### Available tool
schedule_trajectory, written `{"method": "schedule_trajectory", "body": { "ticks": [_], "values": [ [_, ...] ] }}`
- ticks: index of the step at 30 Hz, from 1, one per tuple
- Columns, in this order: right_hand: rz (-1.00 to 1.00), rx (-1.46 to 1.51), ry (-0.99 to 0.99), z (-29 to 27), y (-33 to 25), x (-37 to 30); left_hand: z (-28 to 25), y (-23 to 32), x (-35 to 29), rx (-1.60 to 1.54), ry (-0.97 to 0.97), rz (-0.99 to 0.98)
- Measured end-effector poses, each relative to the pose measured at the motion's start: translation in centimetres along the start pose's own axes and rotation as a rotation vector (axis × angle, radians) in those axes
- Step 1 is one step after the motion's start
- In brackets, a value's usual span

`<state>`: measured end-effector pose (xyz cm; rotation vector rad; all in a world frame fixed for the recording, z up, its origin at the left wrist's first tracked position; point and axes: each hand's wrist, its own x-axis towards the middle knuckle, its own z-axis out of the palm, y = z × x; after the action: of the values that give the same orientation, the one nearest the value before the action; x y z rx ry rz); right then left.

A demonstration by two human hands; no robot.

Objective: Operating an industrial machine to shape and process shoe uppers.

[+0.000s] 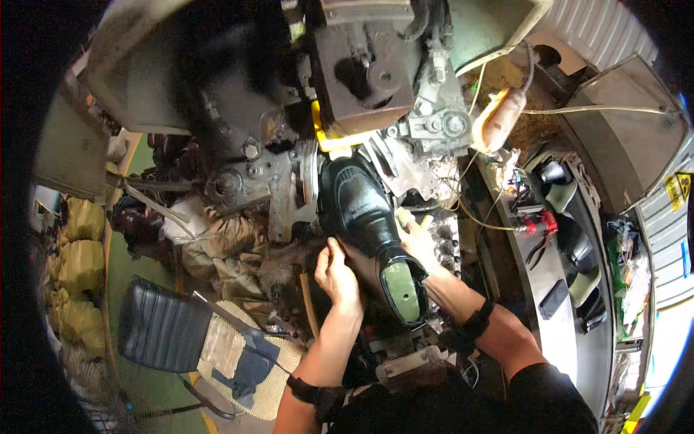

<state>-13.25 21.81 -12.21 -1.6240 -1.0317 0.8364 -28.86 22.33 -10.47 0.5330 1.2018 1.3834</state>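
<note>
A glossy black shoe (361, 206), with a green last (403, 293) showing in its opening, lies toe-away under the head of a grimy metal machine (369, 79). Its toe reaches the yellow-edged part of the head, between the side plates. Close by the shoe's left side is my left hand (338, 278), its fingers extended and slightly curved, holding nothing visible. My right hand (421, 246) lies along the other side near the ankle, seemingly touching it. Its fingers are apart, with pale yellow-green covering about the tips; the shoe hides part of this hand.
At right, a shelf (557, 329) carries a phone (554, 299), pliers (536, 253), a red tool (538, 223) and several dark shoe pieces. A caged work lamp (499, 119) hangs beside the machine. At lower left stand a black-backed chair (165, 325) and crumpled tan cloth (224, 246).
</note>
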Motion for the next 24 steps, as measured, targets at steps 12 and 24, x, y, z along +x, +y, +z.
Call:
{"method": "schedule_trajectory", "body": {
  "ticks": [12,24],
  "values": [
    [0.119,0.515,0.056,0.4,-0.8,-1.0,-1.4,-0.9,1.8,0.239,-0.095,0.104],
    [0.339,0.157,0.093,-14.3,10.0,-4.1,-14.3,-5.9,1.6,1.543,-0.987,0.185]
  ]
}}
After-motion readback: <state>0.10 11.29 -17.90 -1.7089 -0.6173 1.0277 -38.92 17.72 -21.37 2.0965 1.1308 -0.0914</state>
